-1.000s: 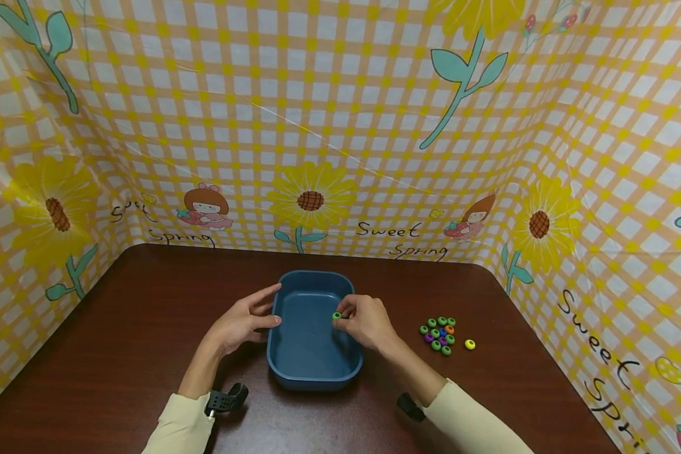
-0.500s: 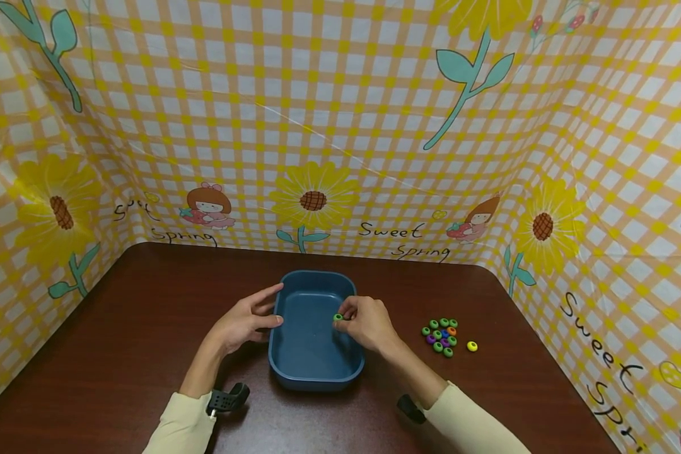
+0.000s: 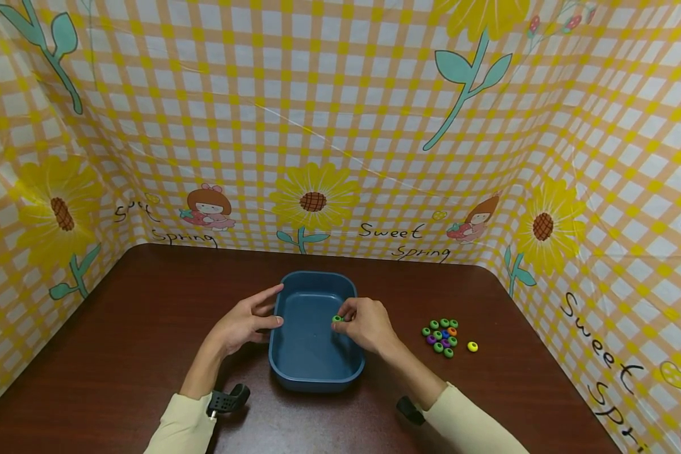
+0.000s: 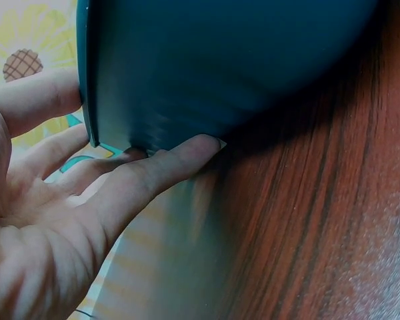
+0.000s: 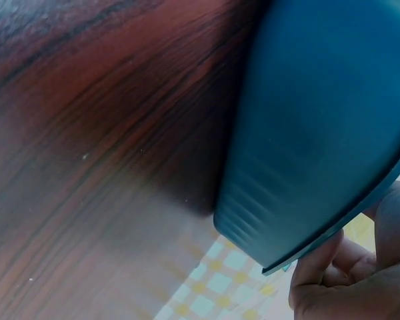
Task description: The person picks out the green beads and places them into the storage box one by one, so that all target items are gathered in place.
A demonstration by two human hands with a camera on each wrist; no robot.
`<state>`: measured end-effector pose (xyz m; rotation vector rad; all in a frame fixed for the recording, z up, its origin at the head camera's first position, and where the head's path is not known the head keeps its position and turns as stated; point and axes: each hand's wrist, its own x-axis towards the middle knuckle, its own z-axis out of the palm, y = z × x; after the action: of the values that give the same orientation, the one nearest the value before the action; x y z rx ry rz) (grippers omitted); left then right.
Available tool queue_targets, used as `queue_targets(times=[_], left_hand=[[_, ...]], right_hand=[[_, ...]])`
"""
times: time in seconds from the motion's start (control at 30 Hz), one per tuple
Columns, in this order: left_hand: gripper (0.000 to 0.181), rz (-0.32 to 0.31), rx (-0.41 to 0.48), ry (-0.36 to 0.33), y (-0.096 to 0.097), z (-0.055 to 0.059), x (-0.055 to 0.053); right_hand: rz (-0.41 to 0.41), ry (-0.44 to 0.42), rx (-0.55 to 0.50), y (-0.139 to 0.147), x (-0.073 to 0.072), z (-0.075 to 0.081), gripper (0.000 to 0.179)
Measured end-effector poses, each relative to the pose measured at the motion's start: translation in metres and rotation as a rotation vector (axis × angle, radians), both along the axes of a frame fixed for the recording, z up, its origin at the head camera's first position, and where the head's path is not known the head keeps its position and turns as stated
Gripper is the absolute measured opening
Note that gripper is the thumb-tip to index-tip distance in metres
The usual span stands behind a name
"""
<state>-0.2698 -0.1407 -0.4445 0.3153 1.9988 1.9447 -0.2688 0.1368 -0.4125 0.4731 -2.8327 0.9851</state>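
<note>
A blue rectangular bin (image 3: 316,383) stands at the middle of the dark table. My left hand (image 3: 235,325) rests against its left side, with fingers extended and the thumb at the rim. The left wrist view shows those fingers (image 4: 153,173) touching the outer wall. Over the bin's right rim, my right hand (image 3: 369,323) pinches a green bead (image 3: 337,319) between thumb and fingers, above the bin floor. In the right wrist view the bin wall (image 5: 307,133) fills much of the picture, and the bead is hidden there behind the hand (image 5: 360,280).
To the right of the bin lies a cluster of several beads, among them green beads (image 3: 438,347), an orange bead (image 3: 452,331), a blue bead (image 3: 445,334) and purple beads (image 3: 430,339). A yellow bead (image 3: 473,347) sits apart. Patterned cloth (image 3: 318,126) walls the table's back and sides.
The head view has shifted very slightly. Both hands, the pinched green bead and the bin otherwise keep nearly the same places.
</note>
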Motion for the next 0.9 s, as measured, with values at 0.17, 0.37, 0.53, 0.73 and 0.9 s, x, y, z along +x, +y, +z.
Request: queue_targets(times=[0.17, 0.37, 0.53, 0.73, 0.9], left_hand=[[0.075, 0.002, 0.002, 0.001, 0.0000, -0.0007, 0.0005], [0.074, 0.003, 0.000, 0.001, 0.0000, -0.0001, 0.0009], [0.074, 0.008, -0.001, -0.003, 0.0001, -0.0001, -0.0002], [0.073, 0.012, -0.003, -0.005, 0.0002, -0.0009, -0.0007], [0.073, 0.017, -0.004, -0.013, 0.0010, 0.0005, -0.0003]], right_hand=[[-0.003, 0.002, 0.008, -0.0002, -0.0005, -0.0011, 0.013], [0.000, 0.007, 0.010, -0.0001, -0.0003, -0.0013, 0.014], [-0.001, 0.006, 0.010, -0.0001, -0.0002, -0.0013, 0.015], [0.007, 0.012, 0.012, 0.0004, -0.0006, -0.0007, 0.014], [0.012, -0.014, -0.021, 0.0026, -0.0009, 0.0020, 0.011]])
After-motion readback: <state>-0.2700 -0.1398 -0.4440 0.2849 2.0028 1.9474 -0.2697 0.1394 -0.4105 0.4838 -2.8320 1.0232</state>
